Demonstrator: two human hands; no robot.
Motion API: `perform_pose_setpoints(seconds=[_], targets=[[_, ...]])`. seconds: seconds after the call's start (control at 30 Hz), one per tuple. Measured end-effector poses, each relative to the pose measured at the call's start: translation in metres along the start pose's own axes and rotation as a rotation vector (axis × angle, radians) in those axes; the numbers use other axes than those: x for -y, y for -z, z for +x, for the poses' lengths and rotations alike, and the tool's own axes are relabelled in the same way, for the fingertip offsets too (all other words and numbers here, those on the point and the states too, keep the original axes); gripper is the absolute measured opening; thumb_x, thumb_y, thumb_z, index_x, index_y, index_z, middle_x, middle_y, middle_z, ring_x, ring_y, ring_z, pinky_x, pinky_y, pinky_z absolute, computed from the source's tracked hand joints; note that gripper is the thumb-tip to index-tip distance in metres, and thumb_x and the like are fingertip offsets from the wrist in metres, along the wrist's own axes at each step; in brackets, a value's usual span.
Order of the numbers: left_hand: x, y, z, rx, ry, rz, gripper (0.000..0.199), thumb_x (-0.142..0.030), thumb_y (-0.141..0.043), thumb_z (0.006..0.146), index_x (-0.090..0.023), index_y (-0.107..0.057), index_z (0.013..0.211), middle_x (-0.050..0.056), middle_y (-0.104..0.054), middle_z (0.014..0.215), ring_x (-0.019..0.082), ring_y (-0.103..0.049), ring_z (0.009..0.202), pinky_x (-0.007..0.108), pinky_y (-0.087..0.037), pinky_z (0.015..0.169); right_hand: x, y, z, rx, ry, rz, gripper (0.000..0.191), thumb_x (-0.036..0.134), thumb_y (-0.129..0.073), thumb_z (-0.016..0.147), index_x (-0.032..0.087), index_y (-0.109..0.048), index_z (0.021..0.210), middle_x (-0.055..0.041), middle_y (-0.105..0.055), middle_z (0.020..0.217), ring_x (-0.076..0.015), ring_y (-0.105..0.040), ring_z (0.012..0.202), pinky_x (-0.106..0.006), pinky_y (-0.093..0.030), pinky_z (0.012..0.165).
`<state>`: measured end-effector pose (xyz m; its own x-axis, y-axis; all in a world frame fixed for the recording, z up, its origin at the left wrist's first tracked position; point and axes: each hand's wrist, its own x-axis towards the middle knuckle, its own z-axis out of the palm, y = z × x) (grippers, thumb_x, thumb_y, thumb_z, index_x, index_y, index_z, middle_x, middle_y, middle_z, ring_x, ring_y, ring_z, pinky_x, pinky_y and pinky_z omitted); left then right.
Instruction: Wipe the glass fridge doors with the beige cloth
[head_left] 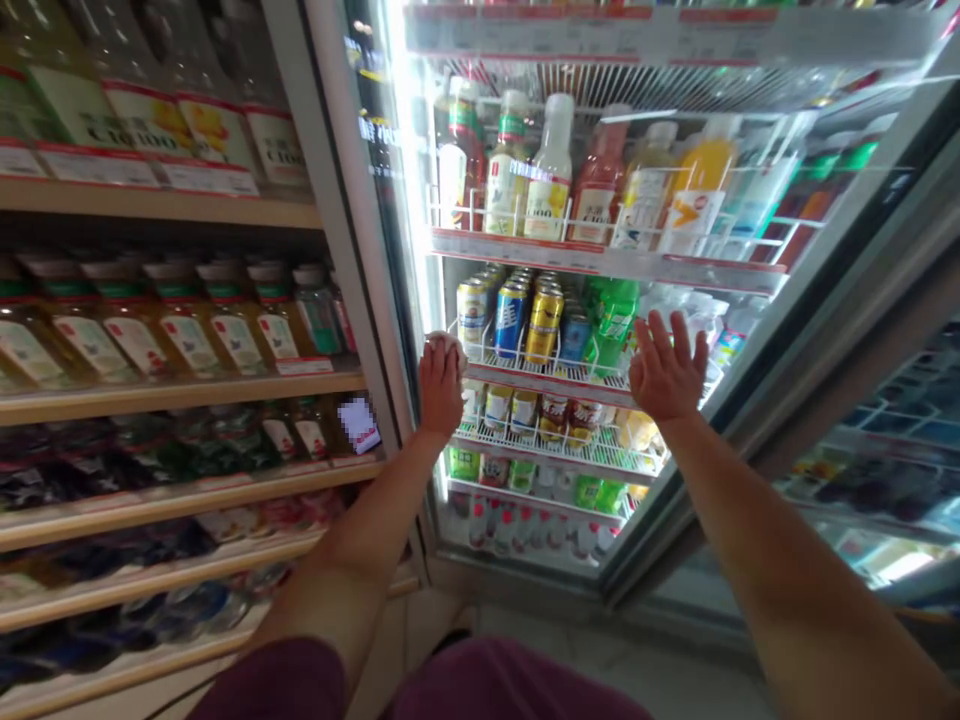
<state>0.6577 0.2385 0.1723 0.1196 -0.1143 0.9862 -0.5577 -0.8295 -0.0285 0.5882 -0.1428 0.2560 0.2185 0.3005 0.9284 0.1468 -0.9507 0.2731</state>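
Note:
My left hand (441,388) is raised before a glass-door drinks cooler (334,200), its fingers curled around a small pale round object (445,350). The object's exact kind is hard to tell. My right hand (667,366) is held up with fingers spread and nothing in it, close to a green plastic bottle (611,320). Between my hands stand a blue can (511,320) and a gold can (544,325) on a white wire rack (547,365). Bottled drinks (551,170) fill the rack above.
Wooden shelves (161,205) with rows of bottled drinks run along the left. Lower cooler racks hold more cans and bottles. A second glass door (877,450) stands at the right, and a pale floor (600,640) lies below. Maroon clothing (510,685) covers my lower body.

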Motion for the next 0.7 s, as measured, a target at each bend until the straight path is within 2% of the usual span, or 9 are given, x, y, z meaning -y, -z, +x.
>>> perform_pose_setpoints(seconds=[0.07, 0.2, 0.27, 0.33, 0.43, 0.5, 0.53, 0.7], targets=[[0.007, 0.001, 0.002, 0.018, -0.007, -0.026, 0.056, -0.018, -0.035, 0.104, -0.016, -0.032, 0.160, 0.015, -0.030, 0.165, 0.023, -0.007, 0.157, 0.052, -0.018, 0.130, 0.000, -0.001, -0.001, -0.002, 0.001, 0.009, 0.054, 0.028, -0.045, 0.101, 0.025, -0.044, 0.155, -0.0081, -0.050, 0.157, -0.0289, -0.035, 0.152, -0.054, -0.018, 0.126], [0.031, 0.002, 0.052, 0.004, -0.002, -0.029, 0.053, -0.024, -0.031, 0.106, -0.020, -0.034, 0.159, 0.012, -0.034, 0.164, 0.022, -0.007, 0.157, 0.053, -0.016, 0.130, 0.000, -0.001, -0.001, 0.006, -0.001, -0.012, 0.055, 0.028, -0.045, 0.100, 0.025, -0.044, 0.155, -0.0076, -0.049, 0.157, -0.0290, -0.034, 0.152, -0.054, -0.018, 0.126], [0.033, 0.002, 0.069, -0.019, 0.018, -0.019, 0.054, -0.026, -0.027, 0.107, -0.022, -0.030, 0.161, 0.011, -0.032, 0.165, 0.020, -0.006, 0.158, 0.054, -0.016, 0.130, 0.000, -0.001, -0.001, 0.014, -0.005, -0.019, 0.055, 0.027, -0.046, 0.100, 0.025, -0.045, 0.155, -0.0075, -0.049, 0.157, -0.0292, -0.034, 0.152, -0.054, -0.018, 0.126], [0.025, 0.002, 0.067, -0.040, 0.051, -0.008, 0.055, -0.025, -0.025, 0.107, -0.024, -0.025, 0.163, 0.010, -0.029, 0.167, 0.020, -0.004, 0.158, 0.053, -0.017, 0.130, 0.000, 0.000, -0.001, 0.021, -0.008, -0.021, 0.055, 0.028, -0.046, 0.100, 0.025, -0.045, 0.154, -0.0075, -0.048, 0.157, -0.0294, -0.034, 0.152, -0.054, -0.018, 0.126], [0.007, 0.001, 0.045, -0.042, 0.049, -0.004, 0.056, -0.025, -0.026, 0.108, -0.023, -0.021, 0.164, 0.012, -0.025, 0.168, 0.020, -0.005, 0.158, 0.051, -0.020, 0.130, 0.000, -0.001, -0.001, 0.014, -0.009, -0.004, 0.054, 0.028, -0.045, 0.101, 0.025, -0.046, 0.154, -0.0078, -0.049, 0.157, -0.0292, -0.034, 0.152, -0.055, -0.018, 0.126], [0.004, 0.001, 0.040, -0.047, 0.005, -0.012, 0.056, -0.024, -0.028, 0.108, -0.021, -0.023, 0.163, 0.013, -0.026, 0.167, 0.020, -0.007, 0.158, 0.050, -0.021, 0.129, 0.001, -0.001, 0.000, -0.006, 0.000, 0.016, 0.054, 0.027, -0.044, 0.101, 0.025, -0.044, 0.155, -0.0079, -0.050, 0.156, -0.0282, -0.035, 0.152, -0.054, -0.017, 0.126], [0.007, 0.001, 0.046, -0.055, -0.015, -0.019, 0.055, -0.024, -0.029, 0.108, -0.020, -0.025, 0.163, 0.013, -0.027, 0.167, 0.021, -0.008, 0.158, 0.051, -0.021, 0.129, 0.001, -0.001, 0.000, -0.023, 0.013, 0.020, 0.055, 0.026, -0.044, 0.101, 0.025, -0.043, 0.156, -0.0080, -0.050, 0.156, -0.0276, -0.035, 0.152, -0.054, -0.017, 0.126], [0.029, 0.002, 0.119, -0.144, -0.005, -0.068, 0.052, -0.030, -0.030, 0.108, -0.021, -0.034, 0.160, 0.009, -0.029, 0.167, 0.023, -0.010, 0.158, 0.050, -0.017, 0.131, 0.002, -0.002, 0.001, -0.062, 0.049, -0.032, 0.059, 0.025, -0.047, 0.100, 0.025, -0.037, 0.159, -0.0071, -0.050, 0.156, -0.0250, -0.035, 0.152, -0.049, -0.015, 0.128]])
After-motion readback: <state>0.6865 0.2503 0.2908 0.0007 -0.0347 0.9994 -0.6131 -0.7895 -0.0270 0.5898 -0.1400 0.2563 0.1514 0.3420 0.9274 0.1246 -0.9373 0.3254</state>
